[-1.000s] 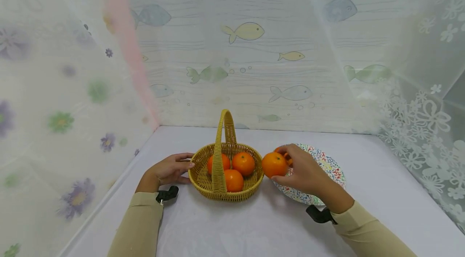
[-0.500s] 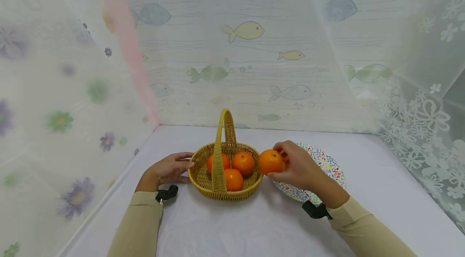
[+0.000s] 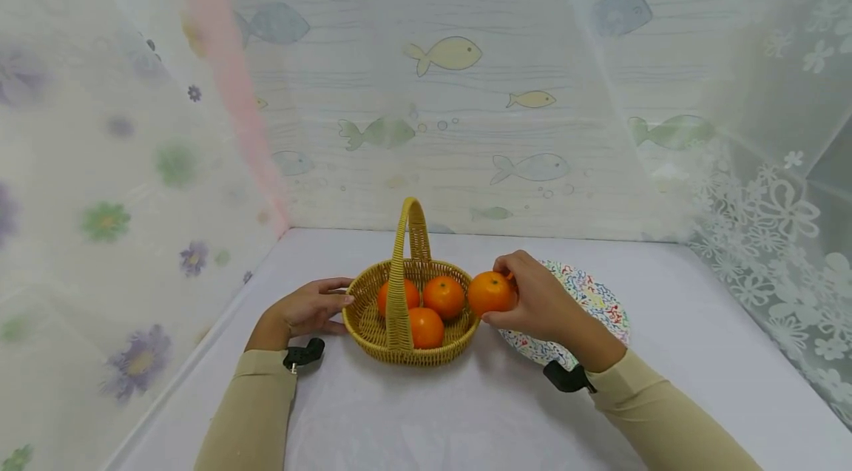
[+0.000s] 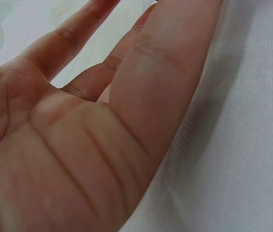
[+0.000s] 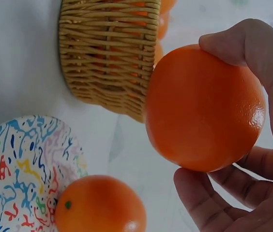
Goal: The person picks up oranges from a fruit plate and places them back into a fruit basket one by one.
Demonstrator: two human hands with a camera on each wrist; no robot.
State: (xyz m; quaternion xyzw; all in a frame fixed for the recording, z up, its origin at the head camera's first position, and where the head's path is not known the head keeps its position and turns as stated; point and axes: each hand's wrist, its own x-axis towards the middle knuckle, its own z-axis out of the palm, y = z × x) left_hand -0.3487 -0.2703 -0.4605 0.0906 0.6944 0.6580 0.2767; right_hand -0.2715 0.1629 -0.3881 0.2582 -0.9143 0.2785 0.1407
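Pinching a round, glossy orange fruit (image 3: 492, 293) between thumb and fingertips, the right grip (image 3: 542, 301) is right of centre in the head view, by the right rim of an oval yellow wicker basket (image 3: 373, 347); can't tell if fruit and rim touch. Left grip (image 3: 314, 310) is fairly relaxed, fingers against the basket's left side. Tbh I'd lift the fruit clear of that rim, then lower it gently into the gap right of the three shiny orange fruits (image 3: 426, 328) inside, with the left grip steadying the basket on the white-covered bench (image 3: 426, 427)
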